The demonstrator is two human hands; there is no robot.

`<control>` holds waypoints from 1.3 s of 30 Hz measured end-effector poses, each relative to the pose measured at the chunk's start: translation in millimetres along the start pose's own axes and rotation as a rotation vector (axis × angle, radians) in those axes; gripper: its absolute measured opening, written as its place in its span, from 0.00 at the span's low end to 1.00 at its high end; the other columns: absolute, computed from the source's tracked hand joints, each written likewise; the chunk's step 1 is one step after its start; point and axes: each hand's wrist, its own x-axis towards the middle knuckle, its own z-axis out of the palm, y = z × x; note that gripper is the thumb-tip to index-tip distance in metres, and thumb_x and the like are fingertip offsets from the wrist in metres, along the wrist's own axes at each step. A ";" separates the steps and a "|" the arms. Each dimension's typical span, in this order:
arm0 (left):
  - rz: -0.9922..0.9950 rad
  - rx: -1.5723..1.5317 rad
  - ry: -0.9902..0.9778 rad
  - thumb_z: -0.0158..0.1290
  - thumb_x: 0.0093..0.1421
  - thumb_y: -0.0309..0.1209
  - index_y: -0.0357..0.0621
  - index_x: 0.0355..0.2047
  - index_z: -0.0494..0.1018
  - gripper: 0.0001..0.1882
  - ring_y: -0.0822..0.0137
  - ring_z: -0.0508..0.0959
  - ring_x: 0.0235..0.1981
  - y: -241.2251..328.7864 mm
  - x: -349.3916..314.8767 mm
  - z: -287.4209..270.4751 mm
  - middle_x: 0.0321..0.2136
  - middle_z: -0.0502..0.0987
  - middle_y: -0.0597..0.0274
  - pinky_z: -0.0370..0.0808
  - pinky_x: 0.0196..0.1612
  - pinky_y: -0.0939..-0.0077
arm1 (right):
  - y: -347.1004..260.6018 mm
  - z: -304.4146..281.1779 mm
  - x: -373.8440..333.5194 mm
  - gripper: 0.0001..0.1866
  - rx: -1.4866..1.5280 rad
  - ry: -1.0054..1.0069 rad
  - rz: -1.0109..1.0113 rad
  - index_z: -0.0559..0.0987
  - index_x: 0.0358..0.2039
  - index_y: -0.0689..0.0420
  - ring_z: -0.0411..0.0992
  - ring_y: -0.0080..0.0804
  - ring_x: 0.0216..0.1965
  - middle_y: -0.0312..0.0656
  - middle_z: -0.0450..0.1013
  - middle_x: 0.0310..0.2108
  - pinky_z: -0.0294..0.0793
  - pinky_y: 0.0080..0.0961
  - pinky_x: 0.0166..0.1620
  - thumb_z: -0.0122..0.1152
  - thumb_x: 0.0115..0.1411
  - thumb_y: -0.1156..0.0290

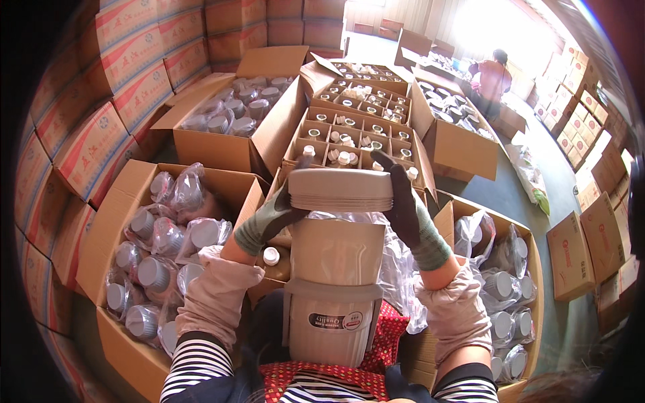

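My left hand (282, 211) and my right hand (410, 208) wear gloves with dark palms and grey-green cuffs. They press from both sides on a wide grey lid (340, 191) with a ridged lower edge. Directly below it stands a shiny beige-grey vacuum jar (339, 255), upright in front of my body. A grey collar with a carrying handle (329, 293) surrounds the jar, and a dark label (334, 321) marks its lower part. Some clear plastic film (403, 279) shows behind the jar and just under the lid. Whether the lid touches the jar is hard to see.
Open cartons of bagged grey-lidded jars stand at left (158, 269) and right (504, 295). Ahead is a divided carton (353, 134) with white-capped bottles. Stacked boxes (87, 144) wall the left side. A person (492, 77) stands far right near more cartons.
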 end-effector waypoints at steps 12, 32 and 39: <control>-0.210 -0.535 0.088 0.44 0.72 0.62 0.43 0.72 0.60 0.41 0.64 0.70 0.65 -7.2 -15.7 41.3 0.65 0.70 0.59 0.65 0.70 0.63 | 64.4 17.7 -27.6 0.37 0.290 0.032 0.217 0.76 0.60 0.57 0.71 0.29 0.57 0.39 0.75 0.56 0.66 0.29 0.63 0.32 0.77 0.38; -0.221 -0.220 0.161 0.27 0.72 0.68 0.35 0.72 0.58 0.49 0.57 0.61 0.72 -12.9 -11.4 5.3 0.71 0.62 0.48 0.53 0.75 0.61 | -24.2 36.6 -54.8 0.34 0.187 0.218 -0.228 0.60 0.73 0.64 0.59 0.41 0.72 0.51 0.63 0.70 0.53 0.40 0.74 0.38 0.79 0.50; -0.305 -0.393 0.092 0.22 0.72 0.69 0.35 0.64 0.71 0.50 0.58 0.73 0.64 7.6 0.1 13.6 0.62 0.76 0.48 0.64 0.71 0.61 | -12.7 30.4 -45.0 0.30 0.044 0.208 -0.099 0.67 0.69 0.63 0.66 0.43 0.66 0.52 0.67 0.66 0.60 0.39 0.70 0.40 0.79 0.52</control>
